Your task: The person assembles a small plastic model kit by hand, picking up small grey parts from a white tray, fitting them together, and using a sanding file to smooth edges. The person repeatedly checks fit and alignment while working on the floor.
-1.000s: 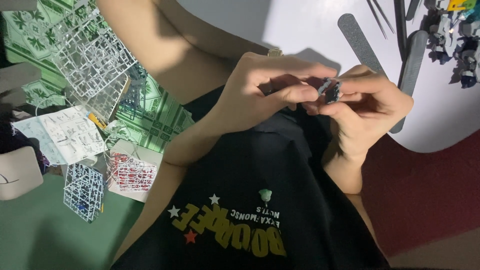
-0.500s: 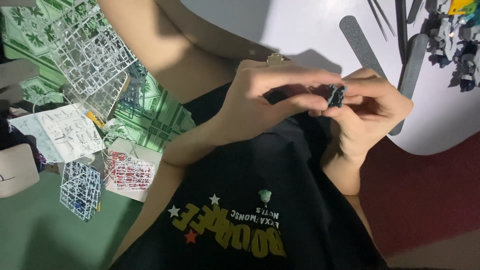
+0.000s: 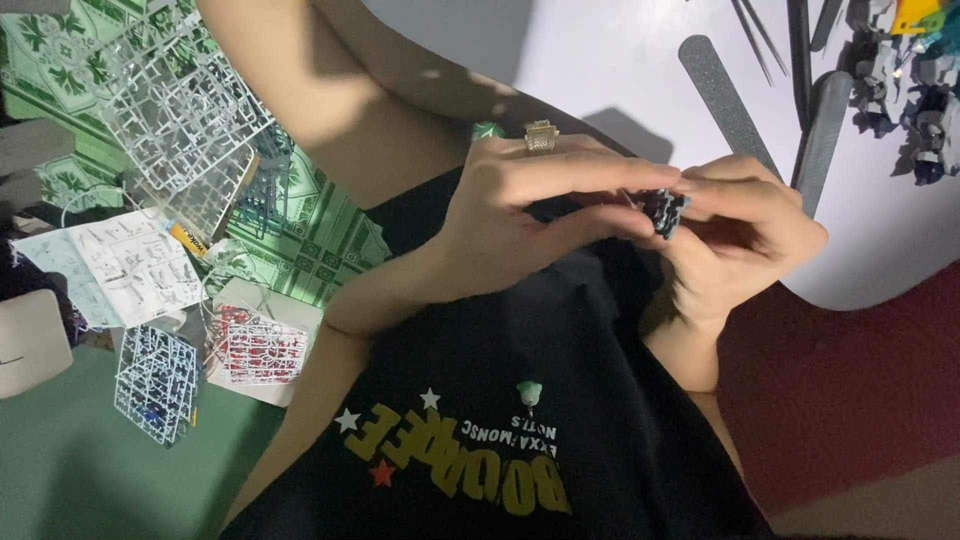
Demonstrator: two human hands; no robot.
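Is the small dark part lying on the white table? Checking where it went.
No, the small dark part is pinched between the left hand and right hand, above the lap.

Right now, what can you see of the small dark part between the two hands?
The small dark part is a blue-black piece with paler edges, apparently moulded plastic. It is pinched between the fingertips of the left hand and the right hand, held above the lap against the black shirt, near the white table edge. Fingers hide most of it; its full shape cannot be told.

Left hand (image 3: 520,215) and right hand (image 3: 745,235) pinch a small dark model part (image 3: 664,210) together.
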